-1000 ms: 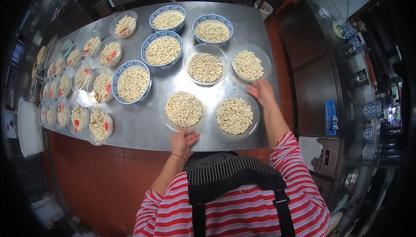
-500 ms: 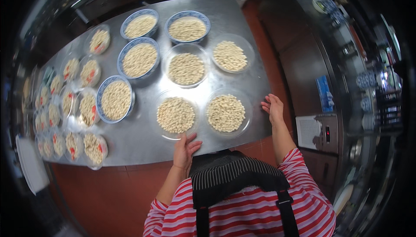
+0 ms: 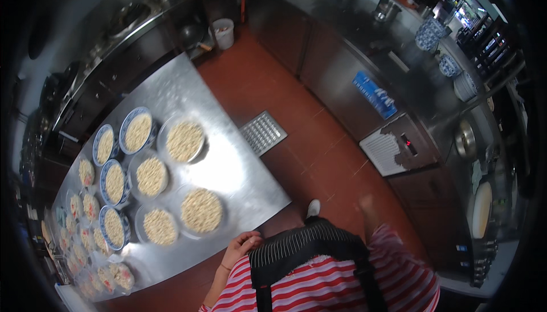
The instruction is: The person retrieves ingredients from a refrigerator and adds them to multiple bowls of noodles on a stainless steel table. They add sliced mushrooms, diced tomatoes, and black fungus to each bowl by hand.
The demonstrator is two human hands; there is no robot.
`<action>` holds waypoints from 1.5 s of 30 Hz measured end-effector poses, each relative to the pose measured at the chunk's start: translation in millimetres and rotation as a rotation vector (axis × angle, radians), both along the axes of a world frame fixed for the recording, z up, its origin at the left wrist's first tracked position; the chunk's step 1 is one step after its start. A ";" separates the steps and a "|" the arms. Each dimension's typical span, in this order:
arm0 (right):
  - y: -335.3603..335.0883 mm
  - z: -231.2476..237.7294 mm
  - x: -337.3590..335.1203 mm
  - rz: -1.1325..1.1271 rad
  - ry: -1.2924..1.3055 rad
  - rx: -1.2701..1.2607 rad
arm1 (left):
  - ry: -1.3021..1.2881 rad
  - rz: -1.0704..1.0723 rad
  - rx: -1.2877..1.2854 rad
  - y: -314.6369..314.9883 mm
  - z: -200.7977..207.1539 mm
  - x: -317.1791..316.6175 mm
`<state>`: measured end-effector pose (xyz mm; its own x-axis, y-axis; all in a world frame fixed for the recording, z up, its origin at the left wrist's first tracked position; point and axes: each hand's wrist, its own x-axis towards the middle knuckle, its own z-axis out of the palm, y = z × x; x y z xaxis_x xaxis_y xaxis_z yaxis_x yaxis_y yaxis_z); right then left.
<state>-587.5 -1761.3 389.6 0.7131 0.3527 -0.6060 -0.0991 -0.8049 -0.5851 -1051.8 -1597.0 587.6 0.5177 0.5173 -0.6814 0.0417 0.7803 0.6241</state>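
Note:
My left hand (image 3: 242,247) is near the front edge of the steel table (image 3: 250,184), its fingers loosely bent and nothing visible in them. My right hand (image 3: 369,205) hangs over the floor to the right, smeared by motion, apart from the table. Closest to my left hand stand a clear bowl (image 3: 223,221) and, left of it, another clear bowl (image 3: 141,233), both filled with pale, bean-like pieces. Behind them are two more clear bowls with the same filling. Blue-and-white bowls (image 3: 121,168) of pale pieces stand farther left.
Smaller clear containers (image 3: 91,206) with pale and red contents crowd the table's left end. Red tiled floor (image 3: 296,101) with a metal drain grate (image 3: 263,133) lies right of the table. A steel counter (image 3: 325,10) over dark cabinets runs along the right. A white bucket (image 3: 223,34) stands beyond.
The view has turned to the right, so the table now lies at the left. My left hand has come away from the clear bowl. My right hand has swung away from the table.

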 end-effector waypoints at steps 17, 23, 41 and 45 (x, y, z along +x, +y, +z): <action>317.5 69.8 256.3 0.229 0.226 0.364 | 0.292 0.117 0.480 119.6 -11.8 318.9; 459.3 85.2 264.2 0.399 0.218 0.190 | 0.371 0.237 0.567 262.7 -41.6 345.7; 978.4 -23.6 428.5 0.055 0.130 0.497 | 0.440 0.330 0.270 642.6 -36.6 513.6; 1062.8 -42.6 467.5 0.003 -0.164 0.260 | 0.510 0.155 0.291 740.7 -16.2 545.9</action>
